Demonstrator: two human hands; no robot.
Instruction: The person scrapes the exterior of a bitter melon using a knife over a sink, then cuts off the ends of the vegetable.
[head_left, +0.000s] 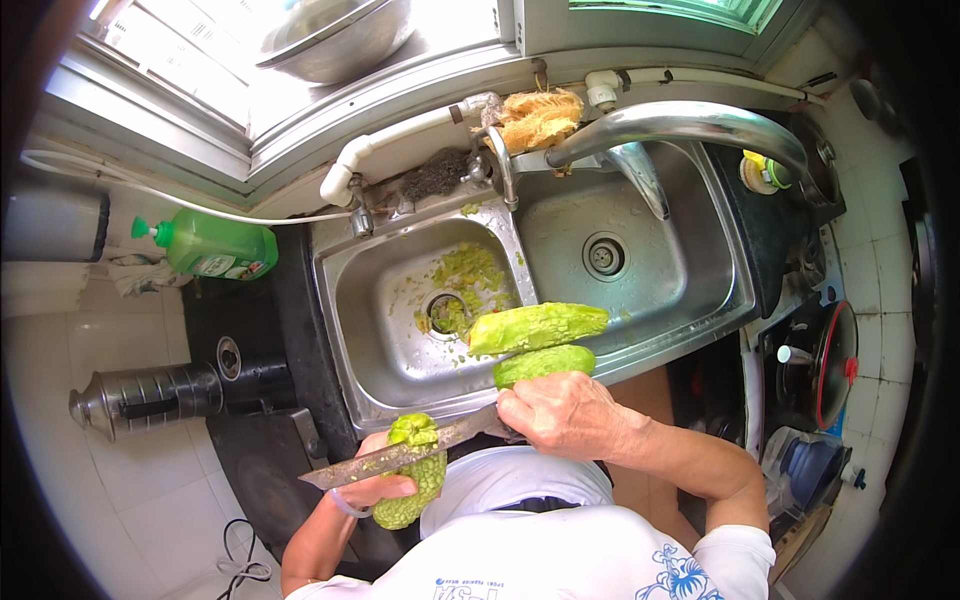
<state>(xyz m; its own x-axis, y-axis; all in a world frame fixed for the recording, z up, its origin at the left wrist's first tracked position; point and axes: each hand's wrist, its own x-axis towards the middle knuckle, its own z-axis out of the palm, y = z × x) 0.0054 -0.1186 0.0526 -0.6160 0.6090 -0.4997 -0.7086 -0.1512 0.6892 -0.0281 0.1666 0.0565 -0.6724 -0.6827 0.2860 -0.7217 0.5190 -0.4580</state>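
My left hand (375, 472) grips a bumpy green bitter melon (412, 495) just in front of the steel sink. The blade of a kitchen knife (367, 463) lies across that melon near its top. Its handle is in my right hand (562, 416), closed around it. Beyond my right hand, two more bitter melons rest at the divider and near rim of the double sink (615, 364): a longer one (540, 328) whose surface looks partly scraped, and a shorter one (544, 363) nearer to me. Green peelings (469, 274) lie around the drain of the left basin.
A chrome faucet (675, 124) arches over the right basin. Yellow loofah fibre (540, 120) sits behind the sink. At the left stand a green soap bottle (221, 244) and a steel flask (150, 397), lying sideways in view. A lidded pan (832, 367) is at the right.
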